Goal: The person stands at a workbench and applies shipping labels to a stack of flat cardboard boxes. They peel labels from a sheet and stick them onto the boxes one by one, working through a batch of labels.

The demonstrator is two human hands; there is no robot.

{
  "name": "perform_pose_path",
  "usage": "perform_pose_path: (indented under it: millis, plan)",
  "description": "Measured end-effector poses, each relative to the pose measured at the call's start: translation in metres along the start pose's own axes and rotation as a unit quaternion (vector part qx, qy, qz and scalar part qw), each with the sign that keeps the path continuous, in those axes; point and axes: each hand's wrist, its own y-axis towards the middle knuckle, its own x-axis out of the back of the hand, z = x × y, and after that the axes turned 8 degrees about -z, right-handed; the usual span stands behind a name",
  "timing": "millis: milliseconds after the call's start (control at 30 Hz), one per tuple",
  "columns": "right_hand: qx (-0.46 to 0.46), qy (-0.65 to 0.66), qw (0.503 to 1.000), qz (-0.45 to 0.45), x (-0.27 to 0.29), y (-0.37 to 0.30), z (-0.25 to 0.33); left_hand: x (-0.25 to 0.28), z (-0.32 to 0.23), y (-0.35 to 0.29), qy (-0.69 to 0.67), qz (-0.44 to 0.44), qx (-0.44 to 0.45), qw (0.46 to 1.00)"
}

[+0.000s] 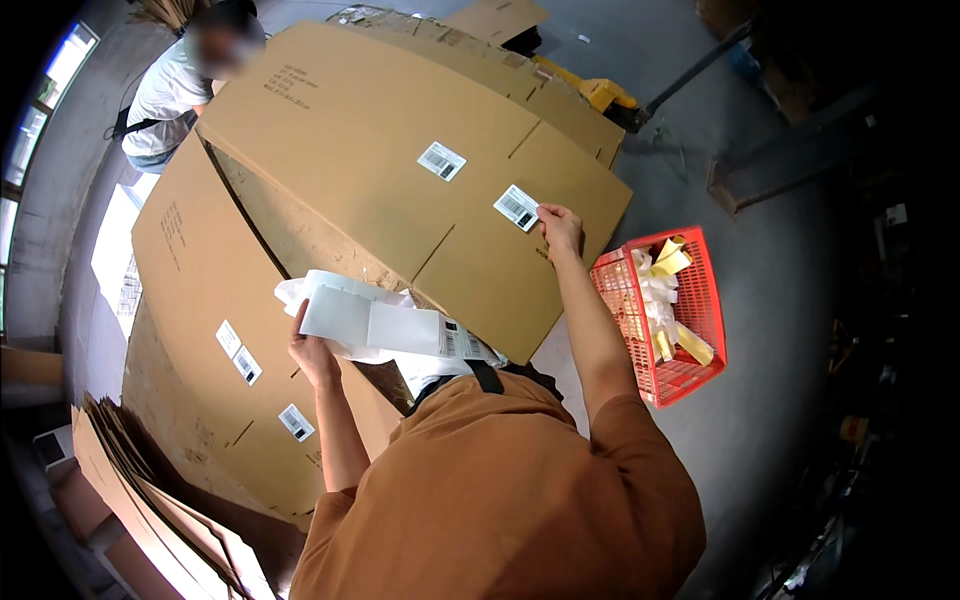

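Note:
With my left hand (316, 360), fingers closed on its edge, I hold a strip of label backing paper (345, 318). Part of the strip looks bare, and printed barcode labels show near my waist. My right hand (562, 232) is out over a large flat cardboard sheet (370, 140). Its fingertips pinch the right edge of a white barcode label (517, 208), which lies on the cardboard or just against it; I cannot tell how much of it is stuck down. Up and left of that, another white label (441, 161) lies flat on the same sheet.
A second cardboard sheet (190, 260) with several labels lies at the left. Beside my right arm stands a red basket (712, 300) of crumpled paper scraps. Folded cardboard (130, 480) leans at lower left. Another person (165, 95) is at far left; a yellow pallet jack (605, 93) is beyond.

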Motion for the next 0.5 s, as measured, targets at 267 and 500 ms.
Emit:
perform_pose_path:
  millis: [267,500]
  plan:
    - [0.022,-0.009,1.0,-0.007,-0.001,0.007,-0.0044,-0.0085,-0.005,0.0003,0.015,-0.003,0.009,1.0]
    - [0.115,-0.169,0.978,-0.034,-0.0059,0.004,-0.0029,-0.0088,-0.0011,0.0023,0.009,0.01,-0.007,1.0]
